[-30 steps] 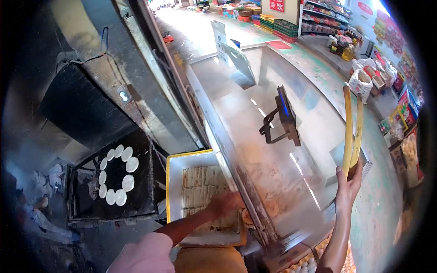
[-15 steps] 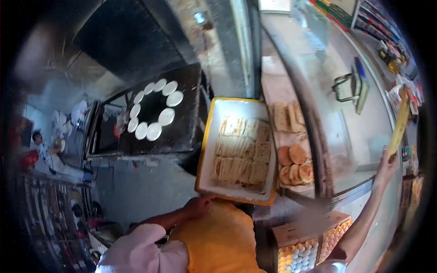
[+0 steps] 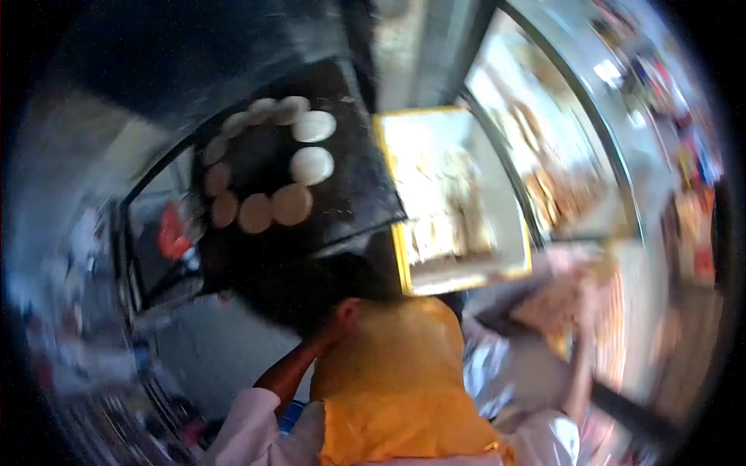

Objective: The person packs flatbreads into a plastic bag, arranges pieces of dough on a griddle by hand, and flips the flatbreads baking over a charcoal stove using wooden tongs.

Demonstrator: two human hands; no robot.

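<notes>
My left hand (image 3: 347,314) is at the upper left edge of the orange apron (image 3: 392,365), with its fingers too blurred to make out. On the right, my right hand (image 3: 587,301) is smeared by motion but closed round the yellowish wooden tongs (image 3: 603,266), which show only as a blur. A white box with a yellow rim (image 3: 401,256) holds rows of pale flat pieces (image 3: 443,206) in front of the apron. To its left, several round flat pieces (image 3: 313,166) form a ring on a black griddle (image 3: 350,198); some look white, others brownish in the shade.
A glass display case (image 3: 594,116) with browned food (image 3: 556,198) stands right of the box. Blurred trays (image 3: 614,318) lie below it, near my right arm. A red bag (image 3: 172,233) is at the griddle's left. Shelves and goods blur along the far right.
The view has swung, so the griddle and box appear higher. My right hand has come down and inward with the tongs. My left hand has moved from over the box to the apron.
</notes>
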